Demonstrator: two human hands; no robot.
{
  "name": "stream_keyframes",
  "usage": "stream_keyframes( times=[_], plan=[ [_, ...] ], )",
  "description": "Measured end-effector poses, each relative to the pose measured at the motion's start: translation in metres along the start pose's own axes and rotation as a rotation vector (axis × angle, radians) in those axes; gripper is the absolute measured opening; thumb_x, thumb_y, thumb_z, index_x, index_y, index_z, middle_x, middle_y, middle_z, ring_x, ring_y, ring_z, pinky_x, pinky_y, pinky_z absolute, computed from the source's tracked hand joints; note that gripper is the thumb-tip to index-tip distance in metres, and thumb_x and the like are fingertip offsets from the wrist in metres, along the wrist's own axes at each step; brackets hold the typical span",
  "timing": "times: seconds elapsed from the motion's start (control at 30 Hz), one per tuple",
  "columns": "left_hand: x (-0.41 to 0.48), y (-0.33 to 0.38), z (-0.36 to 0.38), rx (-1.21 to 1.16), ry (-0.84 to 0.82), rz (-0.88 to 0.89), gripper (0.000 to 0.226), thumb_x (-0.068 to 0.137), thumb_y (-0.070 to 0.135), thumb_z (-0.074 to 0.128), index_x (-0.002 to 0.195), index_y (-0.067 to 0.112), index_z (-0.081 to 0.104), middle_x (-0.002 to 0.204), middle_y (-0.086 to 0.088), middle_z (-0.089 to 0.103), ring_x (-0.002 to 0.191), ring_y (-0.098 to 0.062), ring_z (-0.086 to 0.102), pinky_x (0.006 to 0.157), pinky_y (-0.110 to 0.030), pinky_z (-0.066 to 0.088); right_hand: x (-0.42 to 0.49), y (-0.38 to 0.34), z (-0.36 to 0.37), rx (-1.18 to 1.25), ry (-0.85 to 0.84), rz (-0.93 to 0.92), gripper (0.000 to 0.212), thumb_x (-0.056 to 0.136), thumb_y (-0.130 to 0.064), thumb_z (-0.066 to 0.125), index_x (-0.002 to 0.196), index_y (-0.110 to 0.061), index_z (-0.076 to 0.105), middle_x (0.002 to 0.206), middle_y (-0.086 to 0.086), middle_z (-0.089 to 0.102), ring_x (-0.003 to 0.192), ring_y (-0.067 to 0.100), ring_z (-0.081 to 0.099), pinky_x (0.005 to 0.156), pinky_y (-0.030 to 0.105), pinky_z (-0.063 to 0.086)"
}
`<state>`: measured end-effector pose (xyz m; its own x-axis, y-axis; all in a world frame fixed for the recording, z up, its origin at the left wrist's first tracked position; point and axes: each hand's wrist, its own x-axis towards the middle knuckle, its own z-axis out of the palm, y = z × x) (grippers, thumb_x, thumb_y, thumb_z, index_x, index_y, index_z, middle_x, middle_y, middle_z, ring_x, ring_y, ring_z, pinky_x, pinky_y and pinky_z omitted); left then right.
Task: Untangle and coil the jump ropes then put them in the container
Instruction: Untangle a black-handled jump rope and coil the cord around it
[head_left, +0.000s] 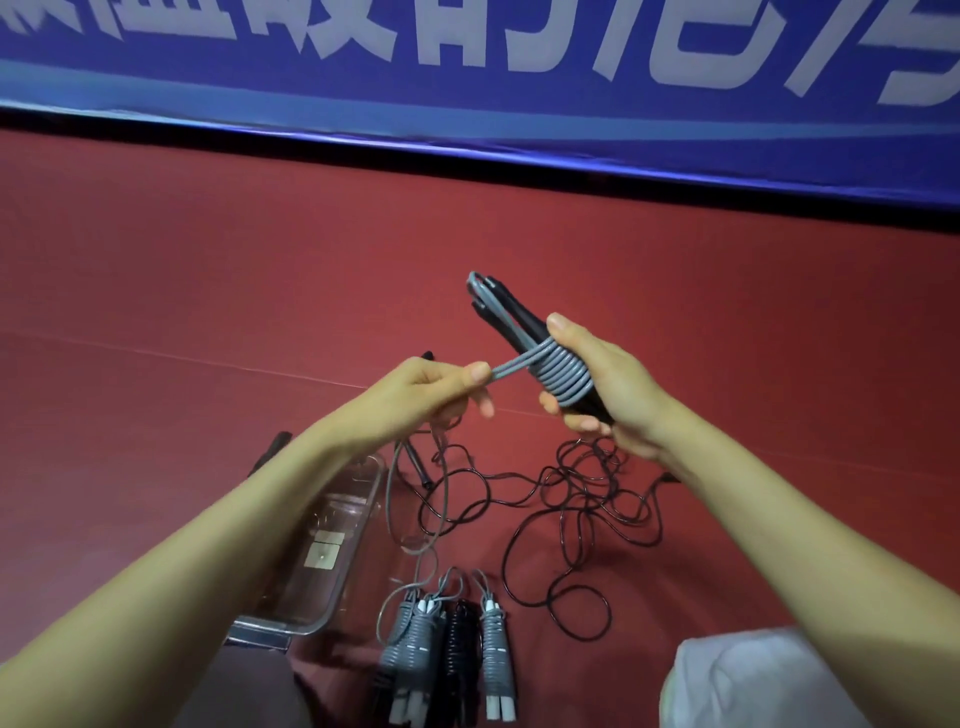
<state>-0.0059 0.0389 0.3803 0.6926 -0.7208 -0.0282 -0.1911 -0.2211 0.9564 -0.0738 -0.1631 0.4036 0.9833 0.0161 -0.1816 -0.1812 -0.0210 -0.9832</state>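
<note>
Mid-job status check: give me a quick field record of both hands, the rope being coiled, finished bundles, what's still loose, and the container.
left-hand grip: pinches the doubled free end of the grey rope
right-hand grip: holds the black handles with the grey rope wound round them
finished bundles: three on the floor, two grey, one black, outside the container
loose rope: black tangle on the floor
container: clear, by the left forearm; no rope seen inside
</note>
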Motion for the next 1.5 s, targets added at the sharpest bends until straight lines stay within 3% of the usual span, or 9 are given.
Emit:
stream_keyframes(
  times=[0.23, 0.43, 0.57, 0.73, 0.93, 1.03, 1.2, 1.33, 1.5],
  plan=[
    [-0.003, -0.003, -0.01, 0.081, -0.092, 0.055, 0.024, 0.086, 0.042, 0.062, 0.09, 0.022, 0.075, 0.076, -0.004, 0.059, 0.076, -0.012, 0.052, 0.079, -0.028, 0.045, -0.007, -0.004, -0.001, 0.245, -0.403, 0.171, 0.048, 0.085, -0.06, 0.049, 0.102, -0.017, 0.061, 0.058, 0.007, 0.053, 0.028, 0.005, 0.033, 0.027, 0.01, 0.022],
    [0.002, -0.018, -0.011, 0.419, -0.047, 0.079, 0.011, 0.084, 0.016, 0.071, 0.094, 0.011, 0.069, 0.09, -0.004, 0.069, 0.082, -0.013, 0.064, 0.079, -0.028, 0.052, -0.015, -0.002, 0.004, -0.1, -0.597, 0.402, 0.047, 0.082, -0.057, 0.057, 0.102, -0.015, 0.059, 0.06, 0.008, 0.053, 0.031, 0.006, 0.031, 0.03, 0.014, 0.019],
    [0.006, -0.003, -0.007, 0.539, -0.002, 0.086, 0.016, 0.078, 0.027, 0.077, 0.08, 0.012, 0.072, 0.08, -0.009, 0.067, 0.072, -0.019, 0.057, 0.067, -0.028, 0.043, -0.009, 0.002, 0.014, -0.714, -0.409, 0.369, 0.048, 0.084, -0.058, 0.06, 0.106, -0.016, 0.052, 0.063, 0.004, 0.06, 0.04, 0.012, 0.041, 0.04, 0.018, 0.03],
    [0.01, 0.001, 0.02, 0.437, 0.194, 0.079, 0.023, 0.093, 0.033, 0.062, 0.086, 0.012, 0.07, 0.072, 0.001, 0.062, 0.058, -0.008, 0.05, 0.055, -0.021, 0.04, 0.001, 0.015, 0.015, -1.478, 0.078, 0.065, 0.055, 0.09, -0.065, 0.042, 0.137, -0.036, 0.036, 0.119, 0.009, 0.062, 0.106, 0.036, 0.059, 0.081, 0.039, 0.041],
    [0.008, 0.009, 0.028, -0.526, 0.037, -0.359, 0.019, 0.097, 0.02, 0.053, 0.103, 0.005, 0.063, 0.063, 0.003, 0.049, 0.049, -0.005, 0.034, 0.044, -0.015, 0.032, 0.005, 0.01, -0.002, -1.578, 0.406, -0.303, 0.062, 0.095, -0.061, 0.033, 0.151, -0.039, 0.018, 0.11, 0.005, 0.053, 0.087, 0.035, 0.064, 0.065, 0.032, 0.037],
    [0.009, 0.01, 0.021, -0.595, 0.104, -0.371, 0.016, 0.079, 0.017, 0.07, 0.092, 0.008, 0.07, 0.066, 0.003, 0.057, 0.06, -0.008, 0.054, 0.063, -0.022, 0.055, 0.007, 0.016, -0.007, -1.473, 0.476, -0.458, 0.065, 0.09, -0.063, 0.038, 0.146, -0.032, 0.039, 0.089, 0.007, 0.054, 0.06, 0.032, 0.06, 0.054, 0.028, 0.035],
    [0.006, 0.009, 0.029, -0.066, 0.499, 0.006, 0.007, 0.085, 0.021, 0.072, 0.078, 0.019, 0.07, 0.069, 0.006, 0.057, 0.063, -0.006, 0.049, 0.063, -0.019, 0.041, 0.007, 0.018, -0.005, -1.46, 0.48, -0.39, 0.065, 0.09, -0.064, 0.043, 0.147, -0.034, 0.035, 0.093, 0.004, 0.052, 0.071, 0.033, 0.062, 0.06, 0.031, 0.039],
    [0.003, 0.008, 0.031, -0.251, 0.415, -0.065, 0.044, 0.09, 0.044, 0.06, 0.089, 0.001, 0.07, 0.062, -0.001, 0.041, 0.059, -0.013, 0.032, 0.057, -0.025, 0.026, 0.006, 0.013, -0.005, -1.406, 0.504, -0.415, 0.063, 0.092, -0.062, 0.041, 0.147, -0.032, 0.035, 0.098, 0.003, 0.053, 0.074, 0.031, 0.062, 0.061, 0.03, 0.037],
    [0.005, -0.001, 0.027, -0.414, 0.268, -0.208, 0.013, 0.086, 0.019, 0.067, 0.08, 0.011, 0.059, 0.078, 0.0, 0.066, 0.058, -0.006, 0.047, 0.066, -0.021, 0.037, 0.006, 0.016, -0.003, -1.29, 0.436, -0.425, 0.069, 0.084, -0.07, 0.034, 0.143, -0.035, 0.04, 0.089, -0.003, 0.051, 0.071, 0.028, 0.059, 0.064, 0.03, 0.039]
  ],
)
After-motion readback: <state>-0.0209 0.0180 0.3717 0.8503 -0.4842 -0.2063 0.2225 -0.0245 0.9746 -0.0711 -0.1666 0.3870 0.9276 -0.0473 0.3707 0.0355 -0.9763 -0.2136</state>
